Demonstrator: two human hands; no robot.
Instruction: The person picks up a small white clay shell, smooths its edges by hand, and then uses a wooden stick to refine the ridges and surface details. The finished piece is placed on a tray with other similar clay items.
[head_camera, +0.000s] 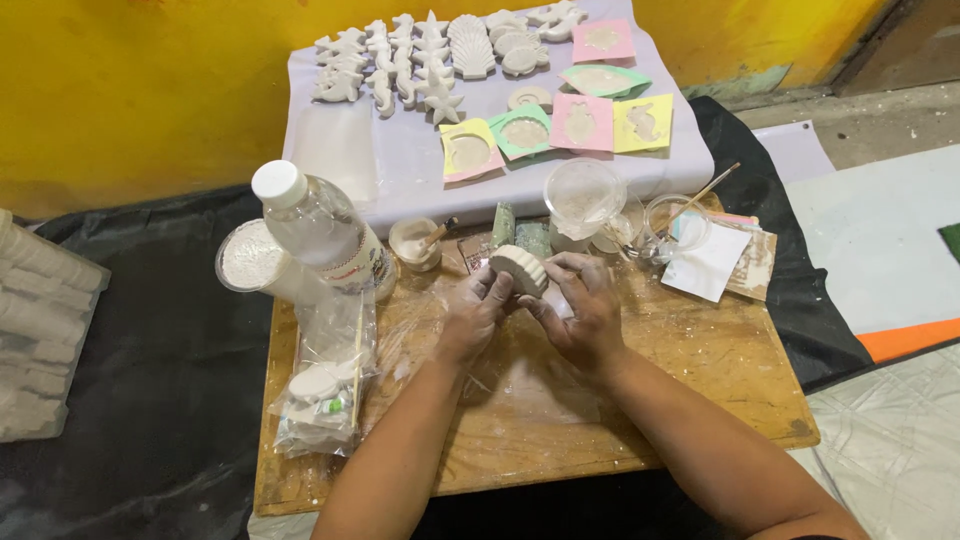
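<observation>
Both hands grip a ribbed plaster shell (518, 270), tilted up-left.

Wooden board (700, 370), dust-streaked, served as my bench atop black sheet (150, 330). On it I saw clear plastic bottle (320, 235) with white cap, tub of white powder (250, 262) just beside, small cup (413, 243) with stick, clear plastic cups (585, 195), white paper (708, 262), plastic bag (325, 385) holding white casts. Behind board, pale cloth-covered surface (400, 160) bore rows of white sea-shaped casts (420, 60) and coloured moulds (580, 122).
</observation>
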